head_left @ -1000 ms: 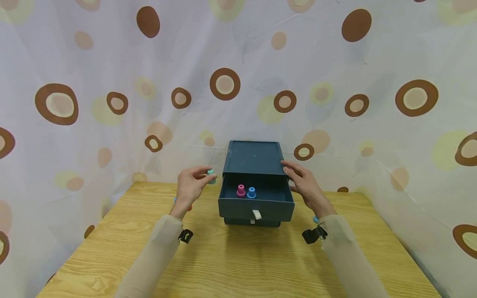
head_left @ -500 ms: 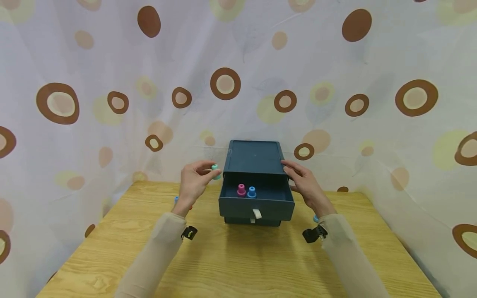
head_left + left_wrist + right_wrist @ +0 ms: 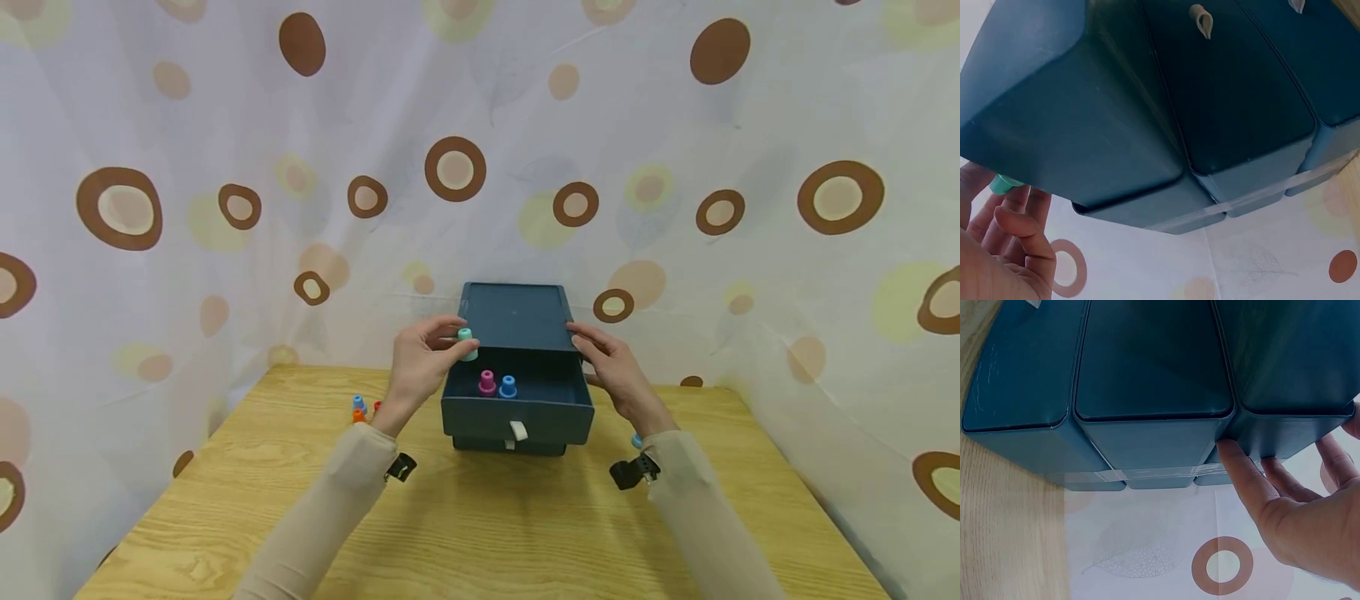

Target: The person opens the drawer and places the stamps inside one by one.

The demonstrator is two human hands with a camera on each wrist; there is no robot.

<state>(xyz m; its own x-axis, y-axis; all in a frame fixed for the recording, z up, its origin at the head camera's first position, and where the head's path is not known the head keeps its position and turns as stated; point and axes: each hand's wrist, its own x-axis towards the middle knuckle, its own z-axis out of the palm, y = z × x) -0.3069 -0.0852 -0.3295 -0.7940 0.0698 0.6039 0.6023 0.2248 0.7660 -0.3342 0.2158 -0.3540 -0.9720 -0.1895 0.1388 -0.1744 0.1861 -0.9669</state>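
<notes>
My left hand (image 3: 423, 367) pinches a small mint-green cone-shaped piece (image 3: 467, 343) with a flared base and a hole in its top. It is held over the left front edge of the dark blue drawer unit (image 3: 516, 315), above the pulled-out top drawer (image 3: 551, 421). In the left wrist view the green piece (image 3: 1005, 184) shows between the fingers, partly hidden by the drawer. A magenta piece (image 3: 487, 383) and a blue piece (image 3: 507, 387) of like shape stand upright inside the drawer. My right hand (image 3: 617, 371) rests on the unit's right side, fingers (image 3: 1247, 475) extended against its wall.
On the wooden table (image 3: 450, 533), left of the unit, stand a blue piece (image 3: 359, 403), an orange piece (image 3: 358, 415) and a red one partly behind the left wrist. Another blue piece (image 3: 637, 440) lies by the right wrist. A patterned curtain (image 3: 495, 100) hangs behind.
My left hand has moved right with the mint-green piece, from beside the unit to over the drawer's left edge. The pieces at left have come into fuller view. My right hand has stayed put.
</notes>
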